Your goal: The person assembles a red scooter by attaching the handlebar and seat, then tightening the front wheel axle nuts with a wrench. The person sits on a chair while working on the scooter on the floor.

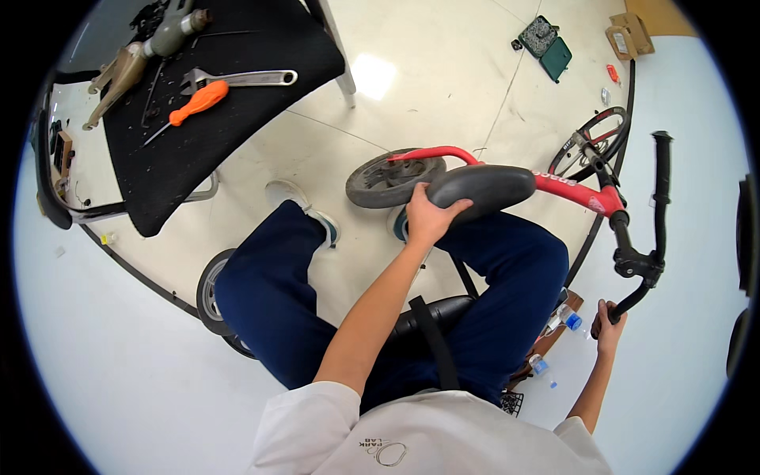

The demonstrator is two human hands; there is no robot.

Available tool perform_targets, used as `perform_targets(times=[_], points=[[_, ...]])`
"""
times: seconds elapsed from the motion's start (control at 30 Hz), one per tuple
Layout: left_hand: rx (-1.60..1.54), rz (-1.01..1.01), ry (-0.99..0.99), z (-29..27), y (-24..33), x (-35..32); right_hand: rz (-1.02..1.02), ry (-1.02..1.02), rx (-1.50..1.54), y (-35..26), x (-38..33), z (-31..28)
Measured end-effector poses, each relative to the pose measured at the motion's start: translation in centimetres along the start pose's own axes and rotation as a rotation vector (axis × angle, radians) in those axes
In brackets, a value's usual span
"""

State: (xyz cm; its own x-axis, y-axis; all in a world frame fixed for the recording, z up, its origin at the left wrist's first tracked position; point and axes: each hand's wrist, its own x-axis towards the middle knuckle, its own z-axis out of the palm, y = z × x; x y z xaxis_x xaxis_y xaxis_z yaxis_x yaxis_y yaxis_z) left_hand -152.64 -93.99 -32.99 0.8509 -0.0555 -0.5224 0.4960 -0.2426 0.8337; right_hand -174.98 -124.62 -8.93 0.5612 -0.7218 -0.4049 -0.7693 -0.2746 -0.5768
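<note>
1. The left hand [431, 215] is curled on the end of the black seat [495, 192] of a little red bike [582, 192]. Its thumb lies on the seat, apart from the fingers. Some fingers are hidden, so I cannot tell how tightly they press.
2. The right hand [608, 323] is closed around one end of the black handlebar [660, 229].
3. The bike is tipped over. Its seat is under the left hand, and its red frame goes off to the right of that hand. The handlebar reaches up from the right hand.
4. A dark bike wheel [388, 182] is up and to the left of the left hand, near it.
5. The right knee [546, 253], in dark blue pants, is in the way between the two hands.
6. Two plastic bottles are near the right hand, on its left side. The closer one [571, 319] has a blue label.
7. Well up and to the left of the left hand is a black chair [293, 47]. On it are a silver wrench [261, 77] and an orange screwdriver [202, 101], side by side.
8. Far above both hands, an open green case [554, 59] lies on the floor [435, 71].
</note>
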Motion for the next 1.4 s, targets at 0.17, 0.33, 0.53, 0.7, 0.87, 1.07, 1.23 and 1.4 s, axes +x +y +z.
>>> perform_targets(times=[0.17,0.33,0.53,0.7,0.87,1.07,1.23,1.4], points=[[-0.023,0.001,-0.009,5.3,2.2,1.2,-0.018,0.028,0.274,2.2,3.9,0.4],[0.025,0.014,-0.047,7.8,5.4,3.4,-0.004,0.078,0.755,3.7,5.8,6.7],[0.089,0.284,-0.014,5.2,10.8,6.2,0.039,0.013,0.957,5.8,3.4,12.5],[0.182,0.363,-0.028,2.7,11.0,5.5,0.250,0.072,0.865,9.8,5.5,21.3],[0.299,0.333,-0.136,3.9,7.2,4.5,0.522,-0.073,1.426,12.3,9.3,26.4],[0.311,0.252,-0.166,5.2,3.5,4.5,0.665,-0.024,1.605,15.2,12.4,30.4],[0.418,0.191,-0.196,5.6,0.9,5.2,0.782,0.035,1.607,18.4,14.2,32.9],[0.499,0.053,-0.220,5.9,-3.6,6.3,0.852,0.013,1.532,22.3,15.0,35.6]])
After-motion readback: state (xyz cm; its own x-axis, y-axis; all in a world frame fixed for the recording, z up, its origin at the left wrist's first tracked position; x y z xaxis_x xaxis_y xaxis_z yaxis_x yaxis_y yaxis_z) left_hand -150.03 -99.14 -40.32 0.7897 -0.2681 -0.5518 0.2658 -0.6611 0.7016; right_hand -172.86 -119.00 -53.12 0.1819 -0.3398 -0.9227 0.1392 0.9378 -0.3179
